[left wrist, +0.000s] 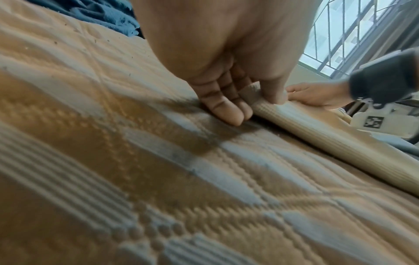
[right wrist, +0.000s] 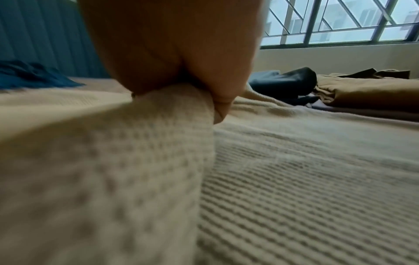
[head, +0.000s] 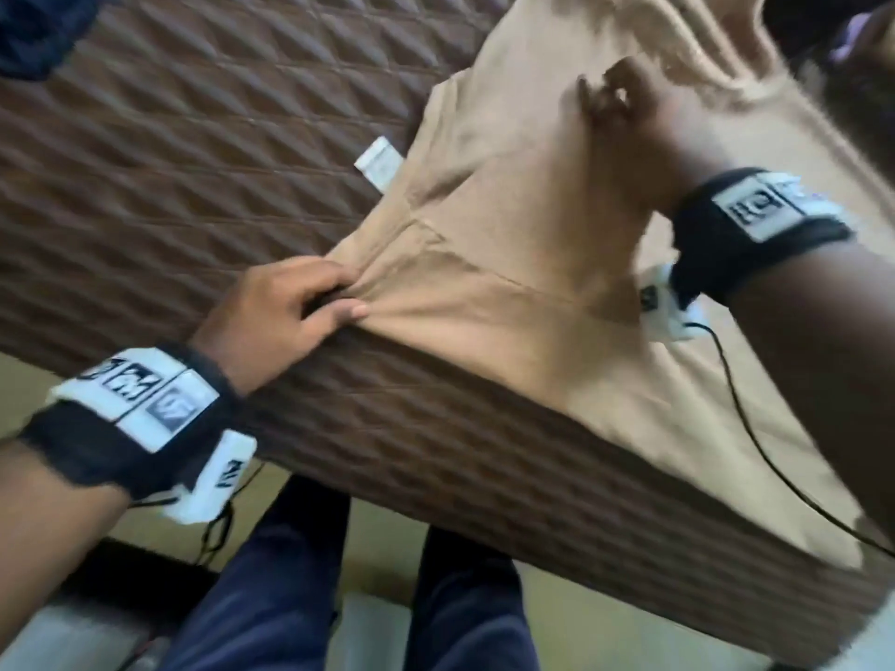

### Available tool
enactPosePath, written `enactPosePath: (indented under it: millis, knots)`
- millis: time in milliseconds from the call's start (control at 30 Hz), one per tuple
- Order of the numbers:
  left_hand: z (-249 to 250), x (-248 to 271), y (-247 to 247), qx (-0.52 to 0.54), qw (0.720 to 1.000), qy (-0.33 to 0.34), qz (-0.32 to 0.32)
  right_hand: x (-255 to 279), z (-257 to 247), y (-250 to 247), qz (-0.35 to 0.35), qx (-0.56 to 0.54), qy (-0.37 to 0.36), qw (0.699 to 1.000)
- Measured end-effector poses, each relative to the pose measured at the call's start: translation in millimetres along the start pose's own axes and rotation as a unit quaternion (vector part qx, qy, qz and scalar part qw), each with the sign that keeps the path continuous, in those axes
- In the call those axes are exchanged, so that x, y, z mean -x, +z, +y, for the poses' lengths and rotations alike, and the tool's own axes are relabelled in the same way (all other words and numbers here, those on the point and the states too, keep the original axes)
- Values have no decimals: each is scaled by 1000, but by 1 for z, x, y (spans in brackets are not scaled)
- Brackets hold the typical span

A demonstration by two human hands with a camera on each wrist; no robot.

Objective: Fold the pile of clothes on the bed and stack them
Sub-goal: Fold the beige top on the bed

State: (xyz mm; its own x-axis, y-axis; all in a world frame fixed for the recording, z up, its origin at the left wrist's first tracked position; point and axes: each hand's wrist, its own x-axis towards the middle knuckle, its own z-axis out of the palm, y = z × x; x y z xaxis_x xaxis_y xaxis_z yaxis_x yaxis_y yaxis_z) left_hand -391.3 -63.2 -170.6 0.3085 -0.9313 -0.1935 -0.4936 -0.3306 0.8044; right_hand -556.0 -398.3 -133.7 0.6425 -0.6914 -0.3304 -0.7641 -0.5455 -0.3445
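Observation:
A tan waffle-knit shirt [head: 523, 244] lies spread over the near corner of the brown quilted bed [head: 193, 152], with a white label [head: 378, 163] at its left edge. My left hand [head: 310, 307] pinches a bunched fold of the shirt's sleeve area near the bed's edge; in the left wrist view the fingers [left wrist: 229, 111] and thumb clamp a rolled ridge of the shirt [left wrist: 340, 143]. My right hand [head: 624, 109] grips a gathered fold farther up the shirt [right wrist: 176, 111], its thumb [right wrist: 222, 100] curled over the cloth.
A dark blue garment [head: 43, 31] lies at the bed's far left. In the right wrist view, a black garment [right wrist: 285, 84] and a brown one [right wrist: 367, 89] lie on the bed by the barred window [right wrist: 340, 21]. The person's legs [head: 290, 573] stand against the bed edge.

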Motion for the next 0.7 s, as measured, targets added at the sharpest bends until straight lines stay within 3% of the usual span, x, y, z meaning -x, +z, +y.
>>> enactPosePath:
  millis: [100, 200, 333, 433, 500, 600, 700]
  knots:
    - [8, 1, 2, -19, 999, -10, 26, -11, 1, 1, -31, 27, 39, 998]
    - [13, 5, 4, -49, 996, -30, 63, -5, 0, 1, -10, 13, 29, 999]
    - [21, 4, 6, -105, 990, -54, 74, 22, 19, -3, 8, -97, 9, 995]
    - [44, -5, 5, -175, 979, -47, 87, 55, 50, -9, 33, -167, 37, 985]
    - [69, -16, 10, -190, 978, 13, 85, 84, 70, -11, 46, -157, 66, 984]
    - [108, -41, 40, -158, 979, 130, 10, 136, 95, -10, 47, -140, 103, 984]
    - [140, -60, 91, -171, 964, 198, -52, 184, 120, 6, 3, -105, 129, 986]
